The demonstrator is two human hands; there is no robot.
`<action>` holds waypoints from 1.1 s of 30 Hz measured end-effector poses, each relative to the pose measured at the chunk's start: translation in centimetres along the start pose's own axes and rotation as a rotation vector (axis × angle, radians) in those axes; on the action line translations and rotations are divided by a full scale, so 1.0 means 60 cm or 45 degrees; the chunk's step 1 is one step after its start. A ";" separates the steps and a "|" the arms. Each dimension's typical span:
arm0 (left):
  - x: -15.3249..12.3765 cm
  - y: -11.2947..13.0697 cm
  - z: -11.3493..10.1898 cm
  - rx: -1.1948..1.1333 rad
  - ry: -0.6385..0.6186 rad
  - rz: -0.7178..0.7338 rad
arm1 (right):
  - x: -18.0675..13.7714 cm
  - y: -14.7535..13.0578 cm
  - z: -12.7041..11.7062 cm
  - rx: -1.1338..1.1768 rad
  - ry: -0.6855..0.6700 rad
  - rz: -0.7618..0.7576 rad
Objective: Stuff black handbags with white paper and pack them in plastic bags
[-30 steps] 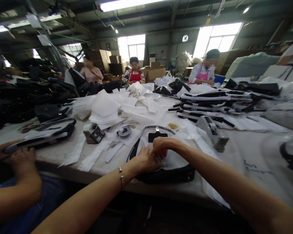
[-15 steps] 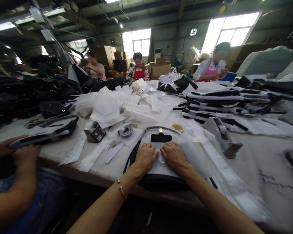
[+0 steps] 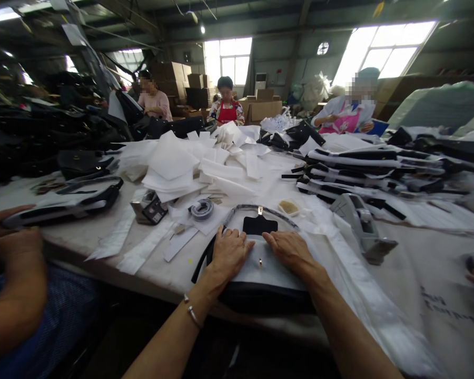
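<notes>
The black handbag [image 3: 260,287] lies flat at the near edge of the worktop [image 3: 418,273], right in front of the person, its front covered by a white sheet of wrapping paper [image 3: 260,266] with a small metal fitting [image 3: 259,261] poking through the middle. A moment ago both hands were bunched together, pinching at that spot; now they have spread apart and lie flat. The left hand [image 3: 229,252] rests open, palm down, on the left part of the paper, and the right hand [image 3: 290,250] lies open, fingers stretched, on the right part, neither one gripping anything. To my eye the fiddly work at the fitting is over and the paper is being smoothed down across the bag. Just beyond the fingertips sits the bag's black tab [image 3: 259,225] under the curved handle [image 3: 260,210]. Further out, to the left, are a roll of tape [image 3: 201,209] and a small boxy device [image 3: 150,208] among loose paper strips, and to the right a grey tape dispenser [image 3: 361,226]. At the far left a co-worker's hands [image 3: 11,239] press on another wrapped bag [image 3: 63,202]. Piles of white paper sheets [image 3: 177,168] and stacked wrapped bags [image 3: 359,163] fill the middle of the worktop, and three more people work at its far end.
</notes>
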State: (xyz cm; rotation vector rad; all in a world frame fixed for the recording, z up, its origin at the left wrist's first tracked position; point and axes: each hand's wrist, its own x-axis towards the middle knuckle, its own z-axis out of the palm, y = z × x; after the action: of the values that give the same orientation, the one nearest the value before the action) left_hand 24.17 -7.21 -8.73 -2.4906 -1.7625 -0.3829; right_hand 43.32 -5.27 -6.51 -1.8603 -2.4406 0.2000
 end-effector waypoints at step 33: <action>0.017 -0.024 0.018 -0.091 0.007 -0.141 | 0.012 0.023 0.030 1.184 0.581 -0.160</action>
State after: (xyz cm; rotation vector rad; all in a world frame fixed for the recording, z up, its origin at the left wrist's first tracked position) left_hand 23.30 -5.55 -9.65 -2.4425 -1.9236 -0.4676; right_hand 44.21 -4.31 -8.54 -1.1643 -1.6825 0.6729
